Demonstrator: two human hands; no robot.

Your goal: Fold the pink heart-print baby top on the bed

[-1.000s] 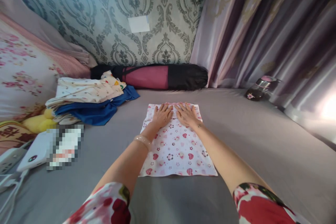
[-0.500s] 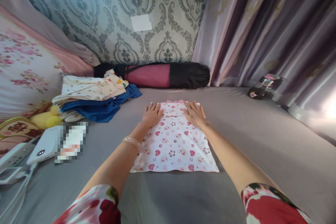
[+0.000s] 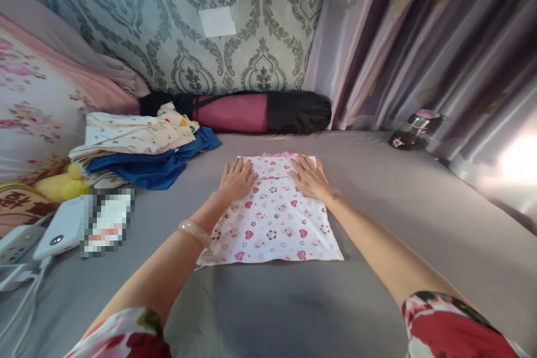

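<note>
You seem to be smoothing the cloth (image 3: 274,215), which lies short of the far edge of the grey sheet (image 3: 268,313). Your left hand (image 3: 238,181) and right hand (image 3: 309,178) rest by the cloth's far corners, fingers slightly spread; another stroke would call for light, even pressure.

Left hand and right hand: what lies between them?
In the head view, the far part of the printed cloth lies between the left hand and the right hand, with a line running crosswise on it.
</note>
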